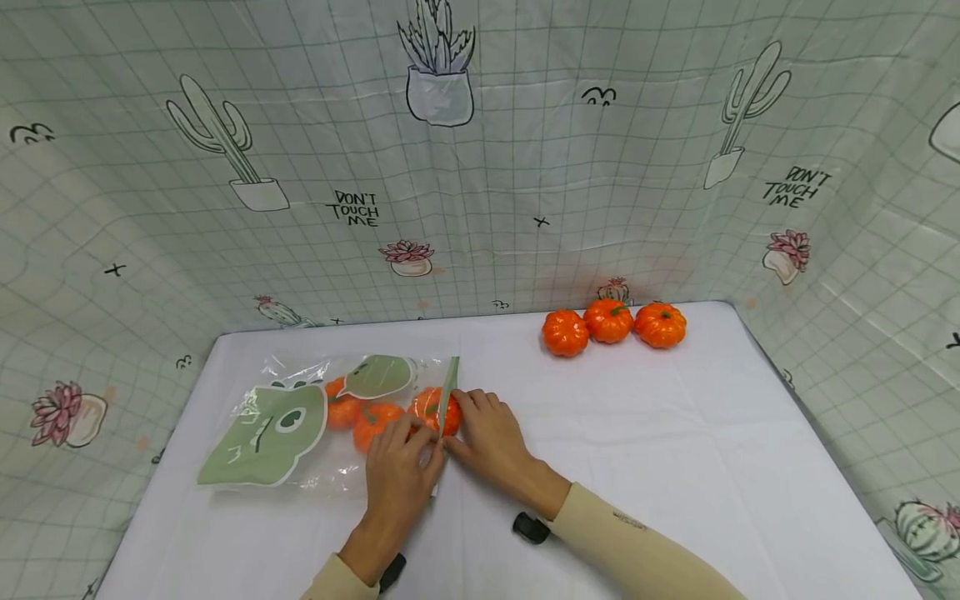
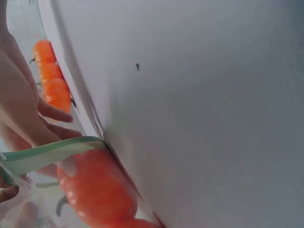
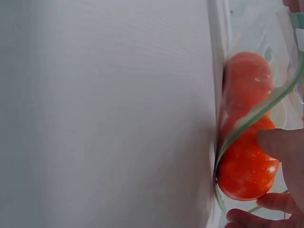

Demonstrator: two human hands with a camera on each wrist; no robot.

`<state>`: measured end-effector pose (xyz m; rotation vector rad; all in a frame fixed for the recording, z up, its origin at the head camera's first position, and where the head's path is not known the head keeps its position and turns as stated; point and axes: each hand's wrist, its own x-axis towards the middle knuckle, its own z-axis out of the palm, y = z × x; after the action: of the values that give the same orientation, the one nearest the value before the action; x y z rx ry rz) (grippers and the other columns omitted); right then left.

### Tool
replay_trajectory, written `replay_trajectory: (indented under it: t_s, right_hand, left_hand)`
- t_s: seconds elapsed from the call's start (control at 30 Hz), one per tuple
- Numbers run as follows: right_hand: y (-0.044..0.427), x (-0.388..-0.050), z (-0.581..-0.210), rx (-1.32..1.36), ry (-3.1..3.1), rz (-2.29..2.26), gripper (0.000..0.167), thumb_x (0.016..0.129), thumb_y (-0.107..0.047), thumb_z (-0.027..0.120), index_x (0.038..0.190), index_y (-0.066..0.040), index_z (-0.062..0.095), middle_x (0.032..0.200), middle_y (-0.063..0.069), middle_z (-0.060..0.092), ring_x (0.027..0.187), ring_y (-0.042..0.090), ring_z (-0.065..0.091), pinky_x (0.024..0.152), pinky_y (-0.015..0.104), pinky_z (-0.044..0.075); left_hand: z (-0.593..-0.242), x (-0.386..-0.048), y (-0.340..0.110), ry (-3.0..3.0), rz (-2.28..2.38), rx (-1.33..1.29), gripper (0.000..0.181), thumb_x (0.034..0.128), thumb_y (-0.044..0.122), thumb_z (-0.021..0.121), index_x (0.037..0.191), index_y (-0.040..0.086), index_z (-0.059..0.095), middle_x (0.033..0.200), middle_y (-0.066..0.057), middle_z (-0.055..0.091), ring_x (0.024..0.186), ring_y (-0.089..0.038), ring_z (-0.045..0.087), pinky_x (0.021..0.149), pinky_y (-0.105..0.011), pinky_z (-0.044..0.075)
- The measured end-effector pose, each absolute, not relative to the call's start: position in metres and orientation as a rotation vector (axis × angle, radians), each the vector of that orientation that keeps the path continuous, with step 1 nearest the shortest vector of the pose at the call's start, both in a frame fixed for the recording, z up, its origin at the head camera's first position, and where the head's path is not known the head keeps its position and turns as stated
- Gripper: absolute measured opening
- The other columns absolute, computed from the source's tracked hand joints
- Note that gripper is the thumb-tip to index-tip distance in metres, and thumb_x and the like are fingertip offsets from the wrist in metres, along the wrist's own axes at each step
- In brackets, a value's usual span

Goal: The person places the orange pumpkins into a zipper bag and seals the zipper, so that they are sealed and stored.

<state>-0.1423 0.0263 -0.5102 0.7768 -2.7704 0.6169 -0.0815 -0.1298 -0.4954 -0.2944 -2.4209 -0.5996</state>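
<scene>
A clear zip bag [image 1: 315,467] printed with green cartoon faces lies on the table, its green-edged mouth facing right. Through the plastic show two orange toy pumpkins, one at the back [image 1: 343,411] and one in the middle [image 1: 372,423]. At the mouth sits another toy pumpkin [image 3: 247,166], partly under the green edge. My left hand [image 1: 401,471] pinches the bag's edge near the front of the mouth. My right hand [image 1: 495,437] touches the pumpkin at the mouth, thumb on it and fingers spread beside it; the palm side is partly hidden.
Three more orange toy pumpkins [image 1: 609,321] stand in a row at the table's back right edge. The white table [image 1: 637,450] meets a hanging cloth [image 1: 487,167] with cactus drawings at its back and sides. A black wrist device [image 1: 531,527] sits under the right wrist.
</scene>
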Motion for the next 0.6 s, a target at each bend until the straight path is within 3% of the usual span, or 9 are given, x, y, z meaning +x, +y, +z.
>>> replay_trajectory:
  t_s: [0.6]
  right_hand:
    - [0.0228,-0.1473,-0.5117,0.753,-2.784,0.603,0.056,0.093,-0.035,0.081,0.136,-0.004,0.065,0.122,0.014,0.067,0.109,0.032,0.064,0.089,0.045,0.056]
  left_hand:
    - [-0.4926,-0.0834,-0.1298,-2.453,-0.61,-0.273,0.017,0.0775,0.007,0.09,0.087,0.011,0.076,0.093,-0.004,0.062,0.084,-0.025,0.061,0.066,-0.037,0.047]
